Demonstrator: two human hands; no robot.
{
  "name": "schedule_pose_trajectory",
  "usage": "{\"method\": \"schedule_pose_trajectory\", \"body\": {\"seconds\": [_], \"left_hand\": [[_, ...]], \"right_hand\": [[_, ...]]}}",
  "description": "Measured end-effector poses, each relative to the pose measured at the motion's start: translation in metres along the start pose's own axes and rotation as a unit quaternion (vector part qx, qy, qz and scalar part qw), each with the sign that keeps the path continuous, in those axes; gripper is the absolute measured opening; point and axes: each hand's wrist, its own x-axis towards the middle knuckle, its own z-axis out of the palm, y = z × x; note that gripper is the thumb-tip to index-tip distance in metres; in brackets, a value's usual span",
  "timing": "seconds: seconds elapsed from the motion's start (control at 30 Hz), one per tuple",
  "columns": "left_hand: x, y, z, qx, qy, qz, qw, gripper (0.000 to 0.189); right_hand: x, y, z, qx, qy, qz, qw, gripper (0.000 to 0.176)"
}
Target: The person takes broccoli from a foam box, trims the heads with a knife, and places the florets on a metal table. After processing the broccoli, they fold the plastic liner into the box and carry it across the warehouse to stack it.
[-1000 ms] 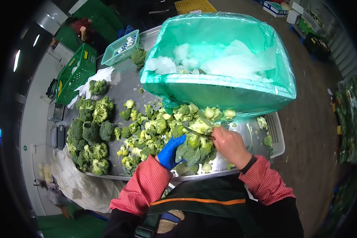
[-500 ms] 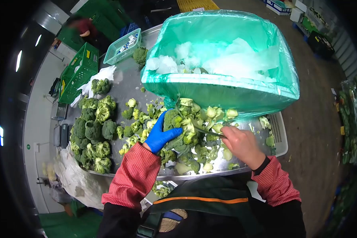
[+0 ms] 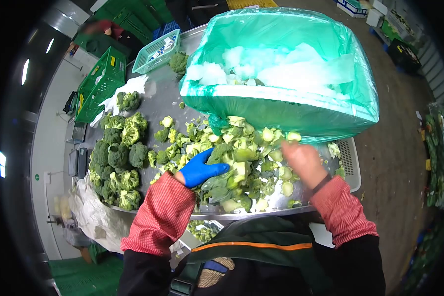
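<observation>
My left hand [image 3: 202, 169], in a blue glove, is closed around a broccoli head [image 3: 237, 172] with its cut stem side turned to the right. To the right, my bare right hand [image 3: 303, 163] is raised over the cut stem pieces [image 3: 286, 173], blurred, its fingers curled. No blade shows clearly at it, so what it holds is hidden. Loose florets and stem pieces lie around both hands on the metal table [image 3: 160, 106]. Whole broccoli heads [image 3: 117, 155] are piled at the left.
Behind my hands stands a large container lined with green plastic [image 3: 281, 106], with ice inside. A light green basket [image 3: 155, 52] is at the back left, beside a green crate [image 3: 101, 84]. A white perforated tray [image 3: 350, 165] juts out at the right. Another person [image 3: 108, 32] is at the far left.
My right hand has moved up and right, away from the broccoli, and the knife seen in it before no longer shows clearly. My left hand still grips the broccoli, now turned slightly. The view has shifted a little.
</observation>
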Motion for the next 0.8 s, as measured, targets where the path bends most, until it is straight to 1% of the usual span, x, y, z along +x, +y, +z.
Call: {"method": "schedule_pose_trajectory", "body": {"seconds": [0.07, 0.1, 0.13, 0.2, 0.23, 0.3, 0.33, 0.37, 0.43, 0.47, 0.5, 0.53, 0.57, 0.6, 0.67, 0.7, 0.73, 0.77, 0.8], "left_hand": [[-0.010, -0.008, -0.016, 0.017, -0.007, 0.044, 0.999, 0.072], [-0.008, -0.019, -0.024, 0.000, 0.009, 0.045, 0.999, 0.074], [-0.014, -0.012, -0.023, -0.045, 0.033, -0.008, 0.998, 0.076], [-0.008, -0.014, -0.017, -0.027, 0.060, 0.048, 0.997, 0.078], [-0.003, -0.016, -0.018, -0.032, 0.071, 0.047, 0.996, 0.076], [0.002, -0.026, -0.018, -0.045, 0.091, 0.033, 0.994, 0.075], [-0.001, -0.020, -0.016, -0.054, 0.078, 0.011, 0.995, 0.071], [0.008, -0.035, -0.018, -0.065, 0.066, 0.020, 0.995, 0.072], [0.007, -0.033, -0.011, -0.098, 0.027, 0.026, 0.995, 0.072], [0.002, -0.029, -0.005, -0.119, 0.000, 0.024, 0.993, 0.072], [0.006, -0.030, -0.005, -0.125, -0.045, 0.053, 0.990, 0.068], [0.005, -0.032, -0.002, -0.191, -0.054, 0.035, 0.979, 0.063], [0.002, -0.036, 0.003, -0.257, -0.062, 0.017, 0.964, 0.059], [-0.001, -0.041, 0.007, -0.320, -0.071, -0.003, 0.945, 0.056], [-0.004, -0.055, 0.014, -0.285, -0.058, 0.076, 0.954, 0.067], [-0.003, -0.065, 0.017, -0.267, -0.052, 0.116, 0.955, 0.075], [0.001, -0.074, 0.020, -0.247, -0.046, 0.155, 0.955, 0.083], [0.014, -0.086, 0.026, -0.122, 0.049, 0.285, 0.949, 0.085], [0.014, -0.084, 0.033, -0.112, 0.052, 0.262, 0.957, 0.082]], "right_hand": [[-0.013, 0.035, 0.016, 0.048, -0.035, 0.106, 0.993, 0.012], [-0.014, 0.026, 0.011, 0.098, -0.033, 0.127, 0.986, 0.018], [-0.015, 0.009, 0.006, 0.140, -0.022, 0.117, 0.983, 0.017], [0.000, -0.020, -0.005, 0.211, 0.025, 0.099, 0.972, 0.016], [0.005, -0.030, -0.006, 0.253, 0.033, 0.074, 0.964, 0.018], [0.014, -0.054, -0.016, 0.296, 0.094, 0.030, 0.950, 0.024], [0.017, -0.065, -0.025, 0.317, 0.123, 0.010, 0.940, 0.027], [0.020, -0.073, -0.035, 0.285, 0.096, -0.020, 0.954, 0.030], [0.028, -0.083, -0.053, 0.218, 0.041, -0.081, 0.972, 0.035], [0.031, -0.084, -0.053, 0.221, 0.045, -0.089, 0.970, 0.035], [0.034, -0.085, -0.051, 0.223, 0.049, -0.097, 0.969, 0.035], [0.037, -0.085, -0.049, 0.225, 0.054, -0.106, 0.967, 0.035], [0.039, -0.083, -0.044, 0.261, 0.088, -0.099, 0.956, 0.031], [0.040, -0.082, -0.038, 0.285, 0.106, -0.078, 0.949, 0.028], [0.041, -0.081, -0.027, 0.331, 0.140, -0.034, 0.933, 0.024], [0.042, -0.082, -0.024, 0.339, 0.150, -0.014, 0.929, 0.015], [0.042, -0.081, -0.017, 0.425, 0.115, 0.073, 0.895, 0.018], [0.041, -0.081, -0.006, 0.502, 0.079, 0.159, 0.846, 0.021], [0.042, -0.082, -0.003, 0.571, 0.042, 0.243, 0.783, 0.025]]}}
